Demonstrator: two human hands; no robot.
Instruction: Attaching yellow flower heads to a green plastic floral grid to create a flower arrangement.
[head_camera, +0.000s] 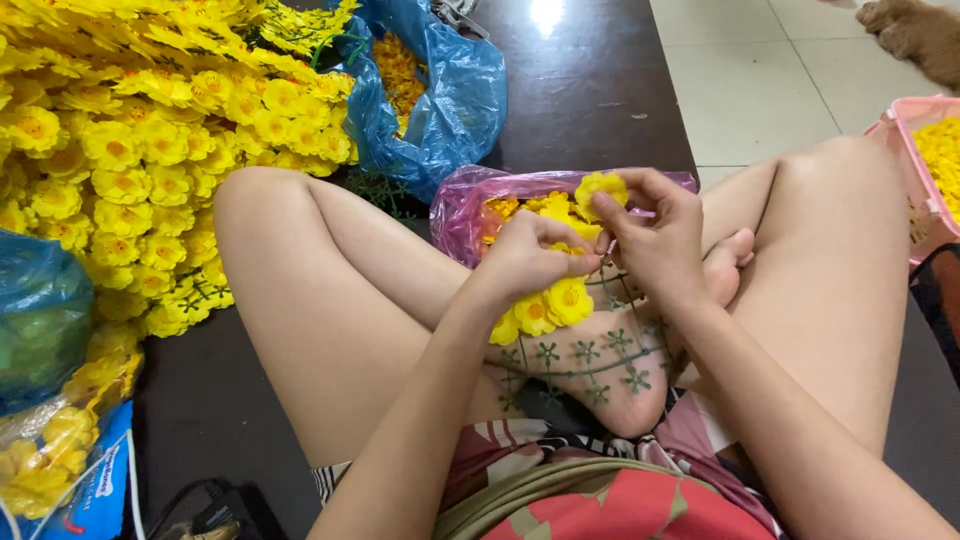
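Far left edge: a blue plastic bag (40, 310), crinkled and glossy, cut off by the frame; below it a clear packet of yellow blooms (45, 460), also cropped.

Upper left: a dense heap of finished yellow flower sprays (140, 130), soft fabric petals with orange centres, running from the top edge down to the left knee. It touches the thigh, so there is little room on that side.

Top centre: a second blue bag (440, 100), open-mouthed, with loose yellow petals inside. It sits on the dark, smooth bench (590, 90), which shows a bare glossy strip running to its right edge.

Centre: a pink translucent bag (460, 215) of loose flower heads, wedged between the crossed legs, just behind the hands.

Left hand (525, 260): fingers curled closed, pinching a green plastic stem grid (590, 360) that drapes down over the foot. The grid is thin, with star-shaped nodes; three yellow blooms (545, 310) already sit on its upper part, just below the left hand.

Right hand (660, 240): fingers closed around a single yellow flower head (600, 187), held at the fingertips and touching the left hand's tips.

Right: pale tiled floor (760, 80), open and flat. At the right edge, a pink plastic basket (925, 170) of yellow flowers, partly out of frame.
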